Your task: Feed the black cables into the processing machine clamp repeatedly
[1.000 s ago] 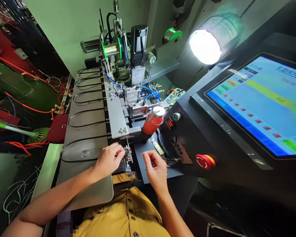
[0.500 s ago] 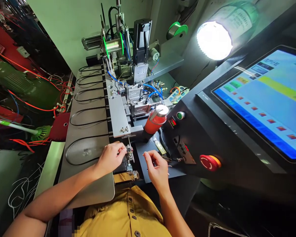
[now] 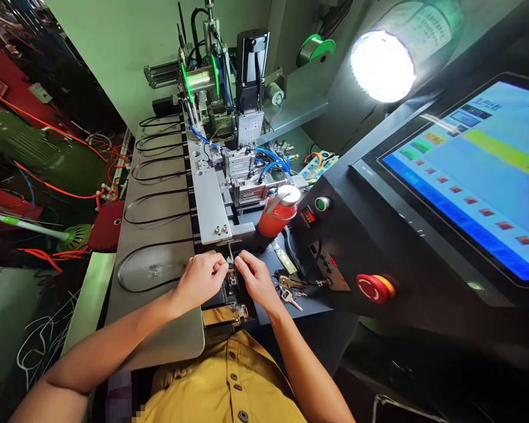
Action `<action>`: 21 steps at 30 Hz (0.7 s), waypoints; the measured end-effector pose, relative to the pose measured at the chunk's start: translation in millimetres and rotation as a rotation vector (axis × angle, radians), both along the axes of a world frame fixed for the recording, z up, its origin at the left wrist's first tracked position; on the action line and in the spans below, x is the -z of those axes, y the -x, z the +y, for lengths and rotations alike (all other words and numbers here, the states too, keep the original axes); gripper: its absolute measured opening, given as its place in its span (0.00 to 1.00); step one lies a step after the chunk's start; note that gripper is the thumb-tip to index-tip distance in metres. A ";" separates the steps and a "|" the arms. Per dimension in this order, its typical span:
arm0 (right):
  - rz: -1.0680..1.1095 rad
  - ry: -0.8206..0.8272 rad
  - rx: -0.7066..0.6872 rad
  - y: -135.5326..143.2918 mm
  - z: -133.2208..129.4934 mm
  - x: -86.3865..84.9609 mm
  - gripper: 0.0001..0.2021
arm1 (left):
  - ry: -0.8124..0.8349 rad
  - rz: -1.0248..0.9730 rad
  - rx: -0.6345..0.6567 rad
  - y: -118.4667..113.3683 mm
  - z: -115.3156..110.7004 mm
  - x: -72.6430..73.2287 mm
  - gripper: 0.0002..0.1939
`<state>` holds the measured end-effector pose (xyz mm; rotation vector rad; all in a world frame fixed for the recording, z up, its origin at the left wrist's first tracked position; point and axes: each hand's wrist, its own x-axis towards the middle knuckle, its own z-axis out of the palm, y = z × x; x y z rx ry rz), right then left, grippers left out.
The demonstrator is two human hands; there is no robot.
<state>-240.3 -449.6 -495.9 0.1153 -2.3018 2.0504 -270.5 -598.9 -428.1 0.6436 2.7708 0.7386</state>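
My left hand [image 3: 204,275] is closed in a pinch at the left side of a small metal fixture [image 3: 232,278]; what lies between its fingertips is too small to make out. On the fixture's right side, my right hand [image 3: 258,281] also has thumb and fingers pressed together, and its fingertips hide whatever they hold. The two hands are close, with a narrow gap over the fixture. Looped black cables [image 3: 158,248] lie in a row on the grey plate [image 3: 158,335] to the left, their ends running under a silver metal bar [image 3: 211,205].
A red bottle with a white lid [image 3: 277,212] stands beyond my right hand. Keys [image 3: 292,298] lie near the control box, which carries a red emergency stop button [image 3: 374,288] and a lit screen [image 3: 480,176]. Pneumatic cylinders [image 3: 249,191] and a wire spool [image 3: 200,79] stand behind.
My right hand has moved left to the fixture, uncovering the keys. My left hand stays almost in place, its fingers a little nearer the fixture.
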 end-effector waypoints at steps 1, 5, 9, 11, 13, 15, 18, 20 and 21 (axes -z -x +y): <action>0.006 0.034 0.013 0.0 -1.5 2.5 0.17 | 0.004 0.036 0.008 -1.9 -0.9 1.3 0.10; 0.032 0.073 0.085 -2.5 -6.0 8.5 0.16 | 0.027 0.274 0.091 -11.7 -9.3 9.7 0.09; 0.026 0.047 0.095 -2.8 -8.6 9.3 0.16 | 0.115 0.521 0.304 -14.1 -17.2 13.6 0.15; 0.019 0.048 0.098 -2.3 -9.5 10.0 0.17 | 0.161 0.579 0.427 -11.9 -17.7 10.4 0.16; 0.007 0.060 0.097 -2.7 -8.6 10.6 0.17 | 0.210 0.608 0.508 -9.2 -16.6 4.7 0.16; -0.008 0.033 0.109 -4.8 -4.3 9.5 0.17 | 0.248 0.613 0.522 -7.5 -16.2 -1.1 0.15; 0.031 -0.172 0.196 -10.1 6.4 2.5 0.16 | 0.221 0.542 0.416 -6.7 -19.6 -5.7 0.13; 0.141 -0.378 0.216 -13.2 11.5 -4.6 0.12 | 0.194 0.472 0.327 -6.4 -23.0 -5.7 0.11; 0.206 -0.480 0.196 -14.2 12.3 -7.9 0.09 | 0.193 0.446 0.297 -6.2 -24.4 -5.2 0.10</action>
